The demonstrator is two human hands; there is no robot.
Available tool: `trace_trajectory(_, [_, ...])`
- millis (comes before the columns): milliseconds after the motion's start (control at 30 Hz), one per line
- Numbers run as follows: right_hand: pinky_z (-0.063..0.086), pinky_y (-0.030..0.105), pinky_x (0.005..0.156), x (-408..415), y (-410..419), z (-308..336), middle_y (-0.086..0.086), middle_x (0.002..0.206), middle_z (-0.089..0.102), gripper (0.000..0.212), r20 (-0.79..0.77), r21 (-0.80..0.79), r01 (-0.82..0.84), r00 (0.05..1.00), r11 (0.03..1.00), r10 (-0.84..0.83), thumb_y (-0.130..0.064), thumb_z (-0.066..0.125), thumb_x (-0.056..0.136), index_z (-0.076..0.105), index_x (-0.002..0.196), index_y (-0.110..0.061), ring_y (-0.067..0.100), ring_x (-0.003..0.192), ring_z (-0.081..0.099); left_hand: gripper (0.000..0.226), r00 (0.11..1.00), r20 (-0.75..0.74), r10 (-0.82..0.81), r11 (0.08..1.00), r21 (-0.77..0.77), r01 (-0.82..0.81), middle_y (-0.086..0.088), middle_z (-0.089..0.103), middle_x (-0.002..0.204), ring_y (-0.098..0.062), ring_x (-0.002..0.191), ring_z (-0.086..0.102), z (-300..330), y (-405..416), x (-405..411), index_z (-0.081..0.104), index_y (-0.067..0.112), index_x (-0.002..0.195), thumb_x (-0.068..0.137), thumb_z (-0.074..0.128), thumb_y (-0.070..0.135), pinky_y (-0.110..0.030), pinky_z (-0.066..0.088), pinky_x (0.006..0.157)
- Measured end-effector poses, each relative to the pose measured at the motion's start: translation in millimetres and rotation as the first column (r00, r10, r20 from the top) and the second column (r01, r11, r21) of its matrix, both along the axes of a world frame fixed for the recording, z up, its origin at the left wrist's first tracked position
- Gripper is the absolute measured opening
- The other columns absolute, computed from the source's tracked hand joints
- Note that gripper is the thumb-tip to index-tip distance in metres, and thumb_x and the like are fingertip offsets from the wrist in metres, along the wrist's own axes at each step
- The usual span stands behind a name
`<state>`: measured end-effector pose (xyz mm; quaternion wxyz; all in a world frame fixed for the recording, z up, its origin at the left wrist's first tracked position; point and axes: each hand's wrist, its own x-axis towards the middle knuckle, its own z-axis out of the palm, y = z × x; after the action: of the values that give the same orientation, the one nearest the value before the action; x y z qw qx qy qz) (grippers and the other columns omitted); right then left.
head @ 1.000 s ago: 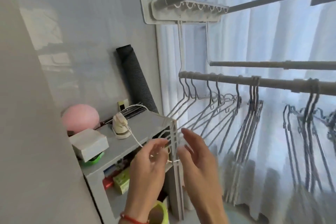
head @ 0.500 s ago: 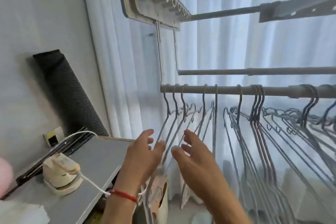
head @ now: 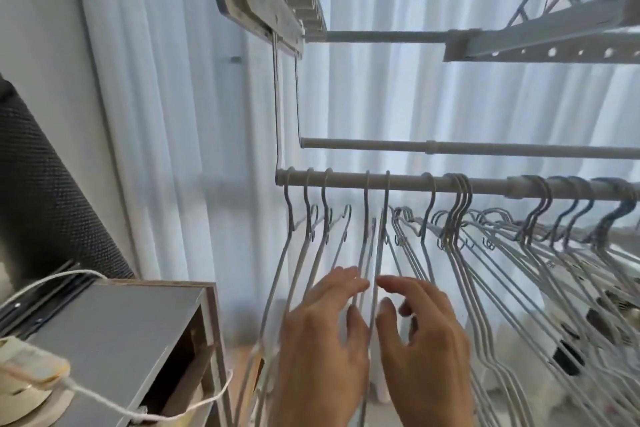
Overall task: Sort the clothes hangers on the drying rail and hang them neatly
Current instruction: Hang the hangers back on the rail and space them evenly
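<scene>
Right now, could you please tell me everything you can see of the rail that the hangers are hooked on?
The hanger rail is a pale grey round tube, metal by its look, running roughly level from a capped left end out past the right edge. A thin wire rod drops from the bracket overhead to that left end. A wider sleeve marks a telescopic joint. Many wire hangers hook over it, spaced at the left, bunched at the right. Neither the left hand nor the right hand touches it.

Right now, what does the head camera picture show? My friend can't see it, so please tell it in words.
Two bare hands, the left hand and the right hand, reach up among thin white wire clothes hangers hooked over a pale grey metal drying rail. White curtains hang behind, and a grey shelf unit stands at the left.
</scene>
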<state>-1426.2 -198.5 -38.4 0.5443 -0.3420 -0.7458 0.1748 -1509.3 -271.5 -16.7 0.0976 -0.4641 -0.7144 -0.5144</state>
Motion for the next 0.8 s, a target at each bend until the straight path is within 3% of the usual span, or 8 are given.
trace_trajectory(67, [0.040, 0.009, 0.069, 2, -5, 5, -0.019, 0.088, 0.061, 0.025, 0.046, 0.003, -0.043, 0.998, 0.999, 0.043, -0.014, 0.076, 0.085, 0.074, 0.106, -0.029, 0.004, 0.065, 0.056, 0.035, 0.998, 0.019, 0.057, 0.996, 0.069, -0.058, 0.029, 0.064, 0.122, 0.017, 0.116, 0.053, -1, -3, -1, 0.076, 0.034, 0.105, 0.087, 0.070, 0.004, 0.001, 0.034, 0.100])
trace_trajectory(133, [0.036, 0.014, 0.072, -2, -8, 9, -0.018, 0.098, 0.064, 0.029, 0.210, -0.074, -0.081, 0.973, 0.994, 0.095, -0.040, 0.065, 0.094, 0.064, 0.122, -0.032, 0.001, 0.073, 0.058, 0.033, 0.992, 0.004, 0.124, 0.985, 0.122, -0.123, 0.021, 0.069, 0.117, 0.005, 0.111, 0.062, 2, -9, -10, 0.077, 0.030, 0.101, 0.085, 0.070, 0.002, -0.004, 0.039, 0.099])
trace_trajectory(233, [0.032, 0.023, 0.073, -8, -9, 15, -0.014, 0.113, 0.062, 0.047, 0.434, -0.122, -0.014, 0.898, 0.992, 0.066, -0.059, 0.041, 0.100, 0.045, 0.138, -0.031, 0.007, 0.101, 0.062, 0.031, 0.986, -0.003, 0.167, 0.978, 0.128, -0.165, 0.020, 0.069, 0.113, 0.007, 0.105, 0.062, 4, -17, -23, 0.075, 0.031, 0.101, 0.087, 0.067, 0.004, -0.001, 0.040, 0.093])
trace_trajectory(333, [0.036, 0.027, 0.069, -16, -10, 18, -0.011, 0.115, 0.062, 0.044, 0.528, -0.120, 0.021, 0.848, 0.993, 0.046, -0.057, 0.043, 0.100, 0.041, 0.135, -0.030, 0.013, 0.099, 0.065, 0.030, 0.989, 0.005, 0.148, 0.984, 0.101, -0.148, 0.022, 0.068, 0.111, 0.012, 0.102, 0.059, 0, -20, -24, 0.073, 0.034, 0.102, 0.087, 0.067, 0.008, 0.000, 0.041, 0.087])
trace_trajectory(567, [0.034, 0.027, 0.065, -27, -13, 24, -0.016, 0.114, 0.053, 0.039, 0.536, -0.087, 0.079, 0.844, 0.993, -0.020, -0.062, 0.037, 0.100, 0.051, 0.127, -0.037, 0.009, 0.089, 0.061, 0.029, 0.984, -0.016, 0.180, 0.982, 0.064, -0.179, 0.019, 0.065, 0.117, 0.002, 0.109, 0.059, -9, -22, -34, 0.072, 0.031, 0.109, 0.089, 0.067, 0.011, 0.002, 0.035, 0.092])
trace_trajectory(633, [0.036, 0.025, 0.067, -32, -15, 29, -0.017, 0.106, 0.058, 0.035, 0.430, -0.048, 0.015, 0.903, 0.999, 0.007, -0.057, 0.041, 0.100, 0.058, 0.122, -0.037, 0.006, 0.085, 0.061, 0.029, 0.975, -0.009, 0.223, 0.974, 0.039, -0.223, 0.017, 0.062, 0.122, -0.003, 0.111, 0.058, -5, -21, -49, 0.067, 0.029, 0.121, 0.093, 0.062, 0.021, -0.010, 0.041, 0.096])
trace_trajectory(700, [0.041, 0.025, 0.073, -40, -14, 36, -0.017, 0.103, 0.062, 0.035, 0.347, -0.046, -0.056, 0.935, 0.997, 0.069, -0.055, 0.044, 0.099, 0.062, 0.121, -0.035, 0.006, 0.088, 0.062, 0.038, 0.968, 0.130, 0.215, 0.973, -0.116, -0.201, 0.012, 0.062, 0.122, -0.009, 0.108, 0.059, -2, -14, -70, 0.058, 0.027, 0.135, 0.097, 0.055, 0.034, -0.026, 0.047, 0.095])
trace_trajectory(800, [0.046, 0.032, 0.084, -57, -7, 42, -0.006, 0.108, 0.068, 0.040, 0.398, -0.125, -0.061, 0.911, 0.990, 0.106, -0.051, 0.045, 0.101, 0.062, 0.122, -0.022, 0.019, 0.105, 0.065, 0.042, 0.929, 0.339, 0.147, 0.936, -0.352, -0.020, 0.002, 0.070, 0.109, -0.015, 0.101, 0.063, -4, -1, -91, 0.057, 0.027, 0.134, 0.099, 0.047, 0.049, -0.028, 0.044, 0.085])
